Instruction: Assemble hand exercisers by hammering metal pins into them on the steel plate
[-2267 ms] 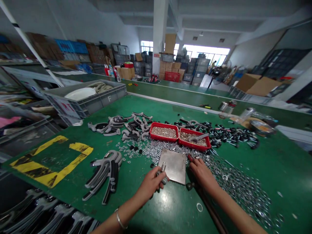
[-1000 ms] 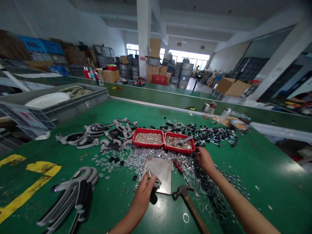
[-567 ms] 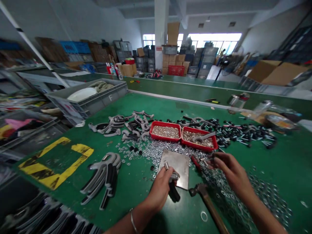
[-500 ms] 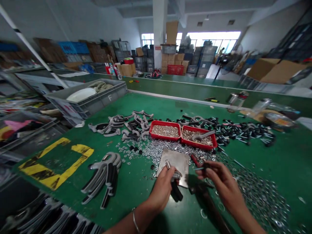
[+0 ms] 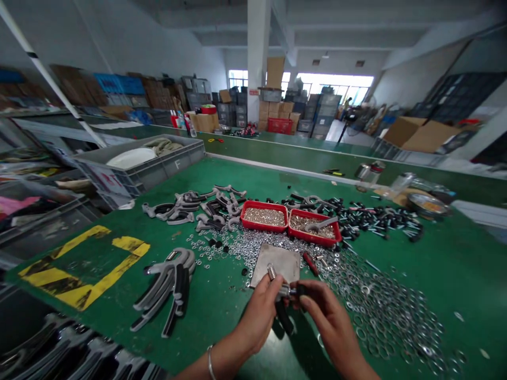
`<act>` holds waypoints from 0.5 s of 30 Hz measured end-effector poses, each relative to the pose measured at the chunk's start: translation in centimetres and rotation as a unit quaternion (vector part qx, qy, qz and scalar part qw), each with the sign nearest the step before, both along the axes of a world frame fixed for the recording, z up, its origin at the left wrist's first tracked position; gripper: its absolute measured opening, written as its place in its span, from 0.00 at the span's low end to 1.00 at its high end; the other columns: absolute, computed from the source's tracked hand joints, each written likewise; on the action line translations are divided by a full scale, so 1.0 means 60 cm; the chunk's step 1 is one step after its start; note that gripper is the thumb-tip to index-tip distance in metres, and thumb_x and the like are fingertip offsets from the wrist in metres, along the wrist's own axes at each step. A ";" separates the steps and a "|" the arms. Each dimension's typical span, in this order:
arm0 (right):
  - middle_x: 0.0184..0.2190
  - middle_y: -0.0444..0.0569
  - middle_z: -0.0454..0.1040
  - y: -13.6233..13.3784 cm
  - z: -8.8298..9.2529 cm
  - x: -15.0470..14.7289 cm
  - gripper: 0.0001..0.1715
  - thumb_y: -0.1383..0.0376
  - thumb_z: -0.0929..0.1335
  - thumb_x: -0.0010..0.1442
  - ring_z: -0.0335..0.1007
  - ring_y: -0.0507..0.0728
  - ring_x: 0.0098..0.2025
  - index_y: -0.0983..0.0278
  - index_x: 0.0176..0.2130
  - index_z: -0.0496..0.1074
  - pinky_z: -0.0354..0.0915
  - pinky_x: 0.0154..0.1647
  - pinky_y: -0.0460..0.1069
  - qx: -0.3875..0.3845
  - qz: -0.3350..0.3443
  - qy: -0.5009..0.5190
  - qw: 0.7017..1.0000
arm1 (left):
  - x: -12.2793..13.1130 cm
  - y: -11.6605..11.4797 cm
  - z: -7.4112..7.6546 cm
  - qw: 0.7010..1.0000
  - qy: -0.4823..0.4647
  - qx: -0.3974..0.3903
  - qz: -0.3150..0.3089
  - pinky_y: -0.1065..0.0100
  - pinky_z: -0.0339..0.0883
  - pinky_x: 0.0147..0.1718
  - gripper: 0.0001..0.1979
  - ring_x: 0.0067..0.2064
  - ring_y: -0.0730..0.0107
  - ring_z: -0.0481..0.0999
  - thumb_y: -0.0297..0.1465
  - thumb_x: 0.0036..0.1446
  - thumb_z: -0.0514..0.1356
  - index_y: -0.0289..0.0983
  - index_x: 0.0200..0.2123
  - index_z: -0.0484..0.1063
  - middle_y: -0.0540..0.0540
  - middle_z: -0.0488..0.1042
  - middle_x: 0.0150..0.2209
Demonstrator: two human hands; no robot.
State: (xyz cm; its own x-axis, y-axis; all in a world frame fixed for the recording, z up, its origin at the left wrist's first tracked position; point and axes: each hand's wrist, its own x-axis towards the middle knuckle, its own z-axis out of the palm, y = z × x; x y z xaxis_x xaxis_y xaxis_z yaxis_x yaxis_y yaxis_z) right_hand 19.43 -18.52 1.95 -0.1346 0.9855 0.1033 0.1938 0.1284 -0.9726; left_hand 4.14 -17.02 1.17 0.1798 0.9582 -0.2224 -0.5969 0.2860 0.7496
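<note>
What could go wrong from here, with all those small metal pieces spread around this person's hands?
The black-handled metal part sits in the left hand while the right hand pinches at its end, so it could slip and drop among the loose metal washers, where small pieces might be hard to find. The red-handled tool lies among those washers nearby, and knocking it might scatter them.

Daylight glares from the far windows (image 5: 330, 82), your right hand (image 5: 328, 322) casts a soft shadow on the green counter (image 5: 467, 253), and the wide lens bends and blurs the edges.
</note>
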 end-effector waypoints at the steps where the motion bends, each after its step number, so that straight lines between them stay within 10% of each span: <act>1: 0.46 0.50 0.76 -0.001 -0.003 0.002 0.11 0.60 0.66 0.65 0.75 0.59 0.47 0.56 0.48 0.69 0.71 0.49 0.54 0.037 0.008 -0.057 0.998 | -0.002 -0.001 0.001 1.000 0.012 0.002 0.011 0.69 0.65 0.39 0.15 0.37 0.70 0.71 0.43 0.62 0.59 0.37 0.42 0.69 0.48 0.72 0.36; 9: 0.45 0.53 0.73 0.013 0.005 0.034 0.20 0.68 0.63 0.67 0.69 0.60 0.44 0.58 0.57 0.63 0.69 0.45 0.54 0.272 0.131 -0.319 0.899 | -0.025 0.002 0.016 0.992 0.107 -0.009 -0.061 0.69 0.66 0.38 0.18 0.40 0.66 0.71 0.46 0.59 0.60 0.38 0.41 0.70 0.46 0.72 0.38; 15: 0.39 0.48 0.71 0.016 0.006 0.014 0.07 0.66 0.62 0.68 0.69 0.54 0.37 0.60 0.47 0.64 0.67 0.40 0.49 0.124 0.113 -0.212 0.963 | -0.044 0.014 0.016 0.971 0.234 0.040 -0.038 0.68 0.66 0.40 0.18 0.39 0.65 0.71 0.47 0.59 0.58 0.39 0.43 0.70 0.47 0.72 0.36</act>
